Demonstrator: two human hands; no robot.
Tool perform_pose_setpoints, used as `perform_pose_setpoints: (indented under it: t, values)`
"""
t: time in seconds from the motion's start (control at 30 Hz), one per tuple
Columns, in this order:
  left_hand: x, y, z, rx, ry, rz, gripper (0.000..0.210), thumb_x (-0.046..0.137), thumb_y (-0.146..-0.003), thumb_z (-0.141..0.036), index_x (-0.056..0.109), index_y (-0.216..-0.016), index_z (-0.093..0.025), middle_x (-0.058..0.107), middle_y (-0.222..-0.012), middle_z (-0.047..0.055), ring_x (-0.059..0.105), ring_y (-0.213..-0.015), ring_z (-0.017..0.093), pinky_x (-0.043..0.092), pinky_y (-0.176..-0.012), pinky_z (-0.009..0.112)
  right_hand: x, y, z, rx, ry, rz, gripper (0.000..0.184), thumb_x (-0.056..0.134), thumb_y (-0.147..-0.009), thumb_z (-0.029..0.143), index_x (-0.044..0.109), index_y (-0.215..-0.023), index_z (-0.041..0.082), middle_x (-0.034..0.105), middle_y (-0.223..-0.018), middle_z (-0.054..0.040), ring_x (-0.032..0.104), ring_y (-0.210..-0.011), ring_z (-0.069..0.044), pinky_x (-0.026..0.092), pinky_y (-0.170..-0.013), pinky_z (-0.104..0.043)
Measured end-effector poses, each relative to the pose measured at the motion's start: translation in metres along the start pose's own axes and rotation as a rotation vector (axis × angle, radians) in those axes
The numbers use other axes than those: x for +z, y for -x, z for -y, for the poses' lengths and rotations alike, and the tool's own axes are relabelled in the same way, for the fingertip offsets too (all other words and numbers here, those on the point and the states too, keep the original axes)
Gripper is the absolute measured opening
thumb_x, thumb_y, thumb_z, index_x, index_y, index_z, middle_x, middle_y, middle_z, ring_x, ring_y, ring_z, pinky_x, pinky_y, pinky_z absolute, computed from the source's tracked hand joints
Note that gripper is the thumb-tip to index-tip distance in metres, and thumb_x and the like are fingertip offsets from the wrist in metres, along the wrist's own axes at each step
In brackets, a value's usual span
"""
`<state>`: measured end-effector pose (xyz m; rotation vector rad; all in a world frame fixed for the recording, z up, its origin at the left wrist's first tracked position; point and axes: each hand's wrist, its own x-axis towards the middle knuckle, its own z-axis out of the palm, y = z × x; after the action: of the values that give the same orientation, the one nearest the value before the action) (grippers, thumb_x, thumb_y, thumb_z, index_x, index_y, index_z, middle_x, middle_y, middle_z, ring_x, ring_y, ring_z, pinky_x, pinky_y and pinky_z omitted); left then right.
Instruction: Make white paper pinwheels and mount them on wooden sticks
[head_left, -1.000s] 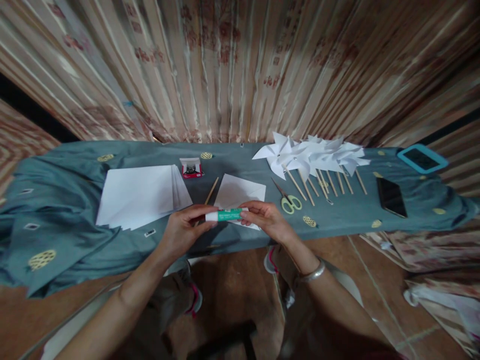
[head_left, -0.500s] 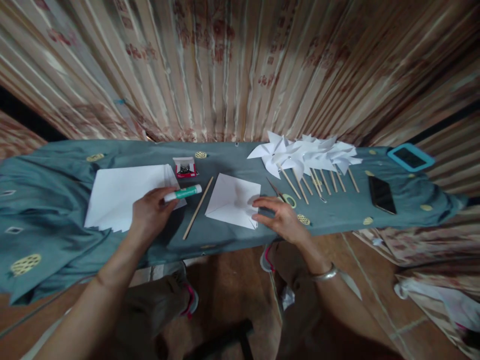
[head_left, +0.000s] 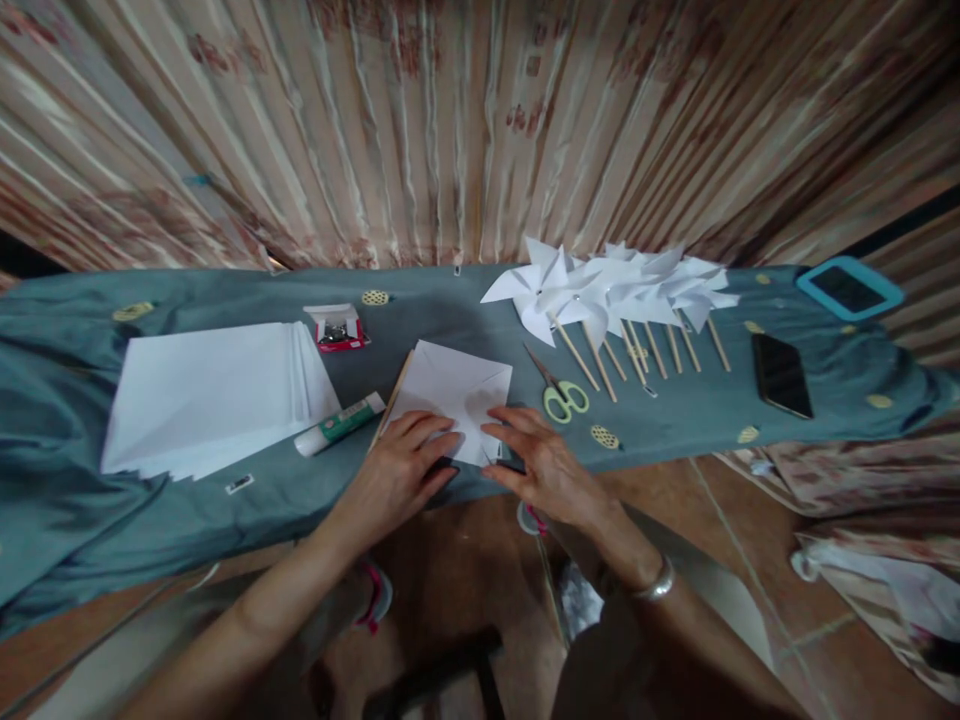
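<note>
A white square of paper [head_left: 459, 385] with crease lines lies in front of me on the cloth. My left hand [head_left: 409, 455] rests at its lower left edge, fingers stretched out. On the lower right side of the sheet is my right hand [head_left: 525, 450], its fingers apart and touching the paper. A wooden stick [head_left: 401, 385] lies along the sheet's left edge, partly hidden by the paper and my left hand. The glue stick [head_left: 341, 425], white and green, lies left of my left hand. Green-handled scissors [head_left: 564, 398] are right of the sheet.
A stack of white paper [head_left: 210, 395] lies at the left, with a small red box [head_left: 337, 328] of metal pieces behind it. Several paper pinwheels [head_left: 570, 290] on sticks lie at the back right. Farther right are a phone [head_left: 781, 375] and a blue-framed device [head_left: 850, 288].
My left hand has let go of the glue stick, which now lies beside the paper stack. That hand has moved right to the square sheet. The sheet now covers part of the wooden stick.
</note>
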<state>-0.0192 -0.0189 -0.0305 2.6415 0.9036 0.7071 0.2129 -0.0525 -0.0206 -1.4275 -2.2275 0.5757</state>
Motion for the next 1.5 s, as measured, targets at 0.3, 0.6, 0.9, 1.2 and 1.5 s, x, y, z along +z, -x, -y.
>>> perform_pose_setpoints:
  t: [0.3,0.6,0.9,1.2,1.5]
  values:
    - [0.006,-0.003,0.01,-0.019,0.061,-0.052,0.021,0.057,-0.091,-0.026,0.068,-0.107,-0.019,0.07,-0.108,0.008,0.06,-0.1,0.021,0.053,-0.087,0.038,-0.007,0.0,-0.005,0.056,-0.148,0.023,0.051,0.077,-0.076,0.032,0.062,-0.124,0.02,0.059,-0.133,-0.0128,0.052,-0.124,-0.028,0.044,-0.104,-0.05]
    - [0.0,-0.006,0.003,-0.13,0.161,-0.072,0.02,0.051,-0.094,-0.021,0.069,-0.1,-0.017,0.073,-0.099,0.006,0.064,-0.092,0.018,0.055,-0.084,0.033,-0.005,-0.007,0.001,0.102,-0.237,-0.051,0.036,0.074,-0.079,0.032,0.068,-0.113,0.024,0.064,-0.126,-0.0091,0.056,-0.118,-0.025,0.046,-0.102,-0.046]
    - [0.0,-0.008,-0.004,-0.218,0.148,-0.057,0.02,0.051,-0.093,-0.021,0.067,-0.105,-0.017,0.072,-0.101,0.008,0.065,-0.094,0.02,0.055,-0.085,0.036,0.018,-0.027,0.009,0.177,-0.405,-0.246,0.006,0.066,-0.085,0.019,0.07,-0.084,0.023,0.073,-0.092,-0.0044,0.066,-0.092,-0.02,0.051,-0.086,-0.037]
    - [0.009,-0.003,-0.004,-0.228,0.118,-0.082,0.03,0.049,-0.094,-0.02,0.053,-0.124,-0.018,0.07,-0.105,0.008,0.066,-0.091,0.02,0.055,-0.08,0.035,0.024,-0.033,0.017,0.205,-0.214,-0.28,0.007,0.063,-0.085,0.018,0.068,-0.087,0.022,0.071,-0.1,-0.0066,0.063,-0.097,-0.021,0.05,-0.089,-0.037]
    - [0.005,-0.006,-0.002,-0.148,0.049,-0.079,0.02,0.051,-0.092,-0.015,0.064,-0.107,-0.014,0.071,-0.096,0.008,0.061,-0.088,0.022,0.052,-0.078,0.038,0.023,-0.025,0.018,0.098,-0.13,-0.282,0.02,0.055,-0.092,0.019,0.067,-0.107,0.023,0.069,-0.112,-0.0087,0.061,-0.107,-0.023,0.051,-0.094,-0.041]
